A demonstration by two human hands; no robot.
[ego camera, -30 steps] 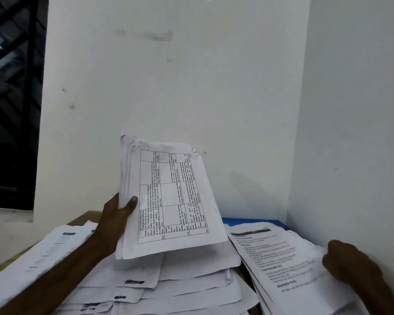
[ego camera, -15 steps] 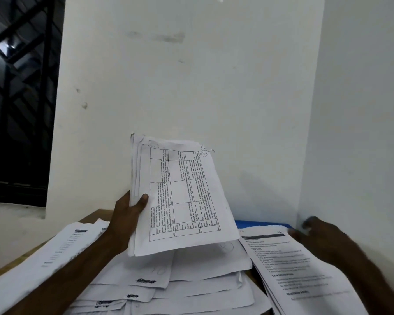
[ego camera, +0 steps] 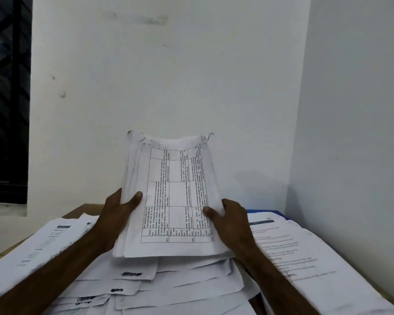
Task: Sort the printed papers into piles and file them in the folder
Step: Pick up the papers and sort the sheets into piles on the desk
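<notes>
Left hand and right hand both grip the sheaf of table-printed papers, thumbs across its front. Sheaf tilted up above the fanned sheets on the desk

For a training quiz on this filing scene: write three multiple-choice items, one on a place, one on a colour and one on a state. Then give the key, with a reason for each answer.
1. Where does the folder lie?
A. at the far right, beyond the right pile
B. on the windowsill
C. on the floor

2. What colour is the folder?
A. red
B. blue
C. green

3. How is the stack with the printed grid held?
A. lying flat, untouched
B. by one hand alone
C. by both hands

Key:
1 A: its edge shows just past the far end of the right pile.
2 B: that edge is blue.
3 C: the left hand and the right hand each grip a side, thumbs on the top sheet.
</notes>
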